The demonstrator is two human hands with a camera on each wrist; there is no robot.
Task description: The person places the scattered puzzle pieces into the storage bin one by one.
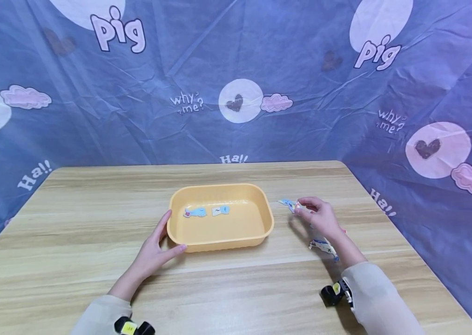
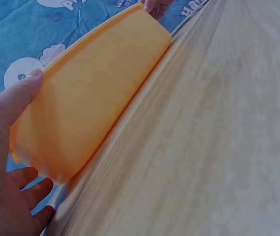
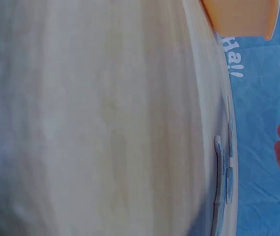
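A yellow plastic tray [image 1: 219, 243] stands on the table, with flat, light-blue printed pieces like cardboard puzzle pieces inside, one [image 1: 195, 212] at the left and another [image 1: 220, 211] near the middle. My left hand [image 1: 152, 255] grips the tray's near left corner, thumb at the front rim and fingers along the left end. Right of the tray, my right hand [image 1: 321, 216] pinches a small printed puzzle piece [image 1: 299, 206] above the table; the fingers partly hide it. Beyond the fingertips shows a blue piece [image 1: 287, 203]; whether it is separate I cannot tell.
More printed pieces [image 1: 324, 246] lie on the wooden table [image 1: 236, 293] beneath and beside the right forearm, which partly covers them. Blue printed cloth [image 1: 202, 135] hangs behind the table and along its right side.
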